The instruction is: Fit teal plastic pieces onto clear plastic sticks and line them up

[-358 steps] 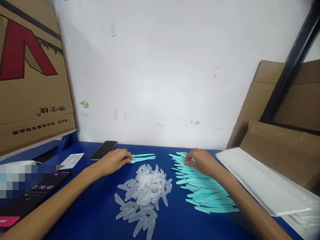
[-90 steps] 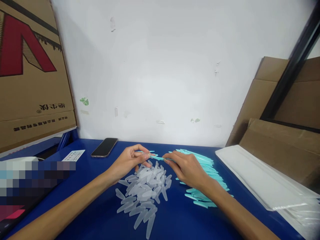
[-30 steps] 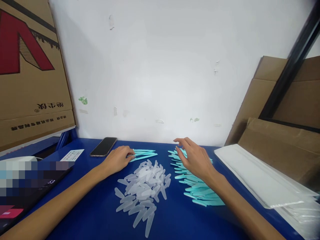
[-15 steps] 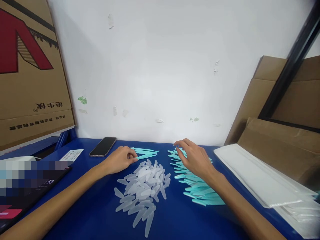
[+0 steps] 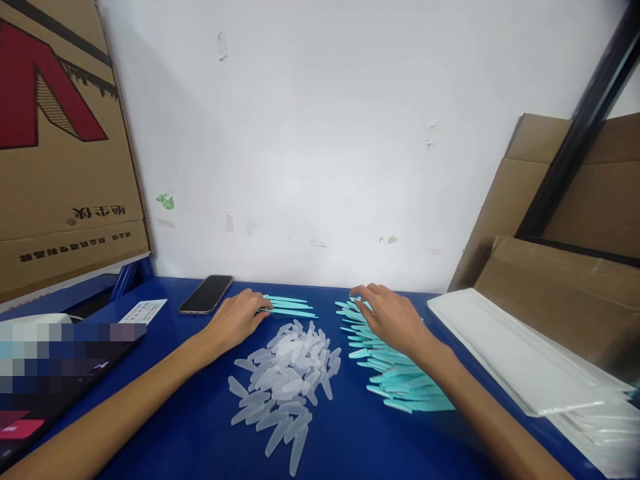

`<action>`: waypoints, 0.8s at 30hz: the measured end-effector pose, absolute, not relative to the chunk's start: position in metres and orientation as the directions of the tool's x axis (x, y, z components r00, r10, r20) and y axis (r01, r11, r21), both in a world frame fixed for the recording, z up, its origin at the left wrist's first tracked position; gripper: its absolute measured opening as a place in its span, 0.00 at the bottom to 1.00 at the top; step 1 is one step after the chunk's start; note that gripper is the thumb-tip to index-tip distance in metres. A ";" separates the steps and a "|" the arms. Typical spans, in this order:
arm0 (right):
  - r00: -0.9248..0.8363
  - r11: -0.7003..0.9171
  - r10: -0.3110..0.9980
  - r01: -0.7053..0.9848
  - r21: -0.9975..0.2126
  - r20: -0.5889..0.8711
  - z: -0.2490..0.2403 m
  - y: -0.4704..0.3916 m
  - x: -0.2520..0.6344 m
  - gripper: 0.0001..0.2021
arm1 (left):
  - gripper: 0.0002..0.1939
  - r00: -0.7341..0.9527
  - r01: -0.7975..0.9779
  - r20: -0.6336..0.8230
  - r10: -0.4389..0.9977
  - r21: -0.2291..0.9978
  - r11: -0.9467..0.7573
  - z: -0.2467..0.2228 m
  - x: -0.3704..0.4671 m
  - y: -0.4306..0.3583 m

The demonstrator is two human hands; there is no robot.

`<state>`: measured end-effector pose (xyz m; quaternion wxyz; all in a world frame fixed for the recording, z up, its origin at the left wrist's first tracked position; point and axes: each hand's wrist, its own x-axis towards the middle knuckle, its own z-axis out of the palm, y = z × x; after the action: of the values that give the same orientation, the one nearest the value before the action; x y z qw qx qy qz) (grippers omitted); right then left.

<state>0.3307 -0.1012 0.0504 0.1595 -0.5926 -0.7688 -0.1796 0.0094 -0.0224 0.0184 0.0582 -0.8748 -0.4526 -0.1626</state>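
Note:
My left hand is closed, thumb and fingertips pinching the near end of a slim teal stick that looks like an eyebrow razor. It lies roughly parallel to a few others in a small row. My right hand hovers over the far end of a pile of similar teal razors, fingers curved and thumb apart from them. Its palm side is partly hidden. Between the hands and nearer me is a heap of translucent white blade-shaped caps.
A phone and a printed card lie on the blue table at left, near a dark screen. White plastic-wrapped packs and folded cardboard are at right. A large carton stands left; a white wall closes the back.
The teal razor in my left hand has turned from slanting across the row to lying nearly in line with it. My right hand has shifted slightly over the pile, its fingers lower.

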 end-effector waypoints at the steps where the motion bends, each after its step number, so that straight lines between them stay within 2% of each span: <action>1: -0.249 0.228 0.865 0.968 0.101 0.435 0.049 -0.099 0.334 0.12 | 0.14 0.543 0.809 0.333 0.771 0.039 -0.587 0.018 0.010 -0.023; 9: -0.248 0.231 0.946 0.968 0.100 0.209 0.046 -0.087 0.356 0.07 | 0.15 0.574 0.795 0.329 0.750 -0.006 -0.606 0.015 0.012 -0.024; 13: -0.244 0.231 0.953 0.969 0.091 0.180 0.045 -0.084 0.359 0.06 | 0.16 0.585 0.776 0.362 0.725 0.009 -0.631 0.014 0.012 -0.024; 17: -0.244 0.233 0.956 0.969 0.084 0.165 0.043 -0.083 0.359 0.06 | 0.17 0.640 0.686 0.403 0.654 0.085 -0.723 0.014 0.018 -0.030; 24: -0.262 0.251 0.953 0.964 0.083 0.155 0.042 -0.081 0.360 0.05 | 0.19 0.682 0.635 0.337 0.649 0.167 -0.754 0.013 0.029 -0.040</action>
<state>0.3598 -0.0814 0.0416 0.0363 -0.6065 -0.7902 -0.0807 0.0293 -0.0398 0.0133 -0.0181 -0.9168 -0.3503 -0.1909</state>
